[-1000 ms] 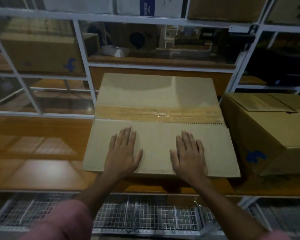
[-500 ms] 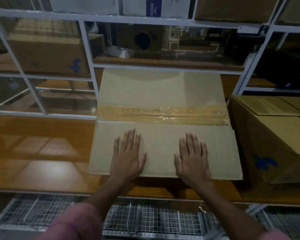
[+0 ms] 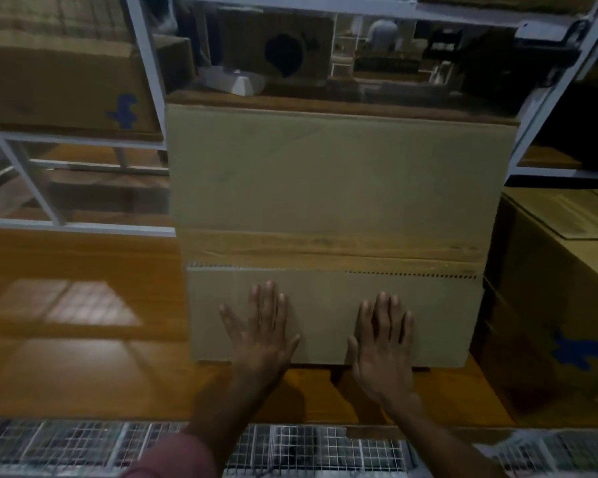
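The big cardboard box (image 3: 335,181) lies on the wooden shelf (image 3: 83,357), right under and ahead of both grips. The left grip (image 3: 259,334) and the right grip (image 3: 382,343) lie flat on the near panel of the box, side by side with a gap between them. Both are released. The fingers are straight and spread, and they hold nothing. They only press on the card. The heels of the palms hang back over the near edge.

Just past the fingertips runs a dotted tear line (image 3: 411,273), and past that a strip of shiny tape (image 3: 325,244). To the right of the right grip, another box (image 3: 549,305) with a blue mark stands just beside the big one. Up and to the left of the left grip, a third box (image 3: 59,81) sits higher up. Below the wrists is a wire mesh (image 3: 83,446).

The big box looks stiff at its edges, but the flat card in the middle will likely bend if pressed hard. How heavy it is cannot be told. The shelf looks smooth, so the box should slide with a flat push. Flat palms can push but not lift. To lift or pull it, the best hold is probably the two near corners, one grip on each, with fingers under the bottom edge. The tape looks slippery and is a poor place to hold. The tight gap on the right could pinch fingers.
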Tool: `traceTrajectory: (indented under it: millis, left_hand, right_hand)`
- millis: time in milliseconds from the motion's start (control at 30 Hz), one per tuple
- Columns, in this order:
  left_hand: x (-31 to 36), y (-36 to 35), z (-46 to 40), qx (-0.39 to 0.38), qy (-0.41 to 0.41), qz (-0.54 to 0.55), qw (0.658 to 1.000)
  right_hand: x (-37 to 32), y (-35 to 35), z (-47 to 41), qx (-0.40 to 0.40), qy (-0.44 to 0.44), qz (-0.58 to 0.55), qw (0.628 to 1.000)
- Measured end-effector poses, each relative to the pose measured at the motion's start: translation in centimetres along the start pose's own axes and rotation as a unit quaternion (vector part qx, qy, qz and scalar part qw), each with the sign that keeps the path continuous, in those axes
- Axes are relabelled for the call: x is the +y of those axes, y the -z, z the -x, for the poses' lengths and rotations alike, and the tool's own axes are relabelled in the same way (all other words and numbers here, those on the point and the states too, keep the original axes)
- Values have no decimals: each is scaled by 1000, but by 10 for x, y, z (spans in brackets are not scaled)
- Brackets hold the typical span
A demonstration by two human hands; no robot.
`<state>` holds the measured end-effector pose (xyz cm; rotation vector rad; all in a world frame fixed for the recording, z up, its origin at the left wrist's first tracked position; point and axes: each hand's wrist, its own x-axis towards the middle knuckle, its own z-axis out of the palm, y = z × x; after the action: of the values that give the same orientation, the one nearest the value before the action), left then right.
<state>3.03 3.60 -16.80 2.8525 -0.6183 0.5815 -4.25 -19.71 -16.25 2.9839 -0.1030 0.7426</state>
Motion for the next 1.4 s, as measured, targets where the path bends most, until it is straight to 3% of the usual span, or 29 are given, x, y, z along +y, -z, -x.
traceTrajectory:
  millis: [200,367,467,600,767,1000,1200,1333,1400]
  left_hand:
    - [-2,6,-7,9,-8,2,1000]
    - [1,15,7,-20,0,-7,1000]
    - [5,18,30,-36,-5,1,999]
    - [11,33,39,-53,8,-24,998]
    - [19,87,-1,31,-16,-50,998]
    - [43,153,-26,133,-17,-68,989]
    - [50,207,-45,214,-50,-51,974]
    - [46,241,-66,175,-36,-28,983]
    - [42,250,-73,157,-33,-11,987]
  right_hand:
    - [-8,13,-11,-7,-33,-13,999]
    - [-22,53,-48,48,101,-63,992]
    - [-32,83,-79,51,59,-45,996]
    - [-36,92,-71,-4,62,-2,998]
    - [-41,105,-42,-58,66,-5,996]
    - [-27,159,-50,88,81,-8,993]
    - [-16,204,-68,230,98,-61,966]
    - [-7,227,-90,267,74,-152,949]
    - [1,235,-103,228,41,-184,955]
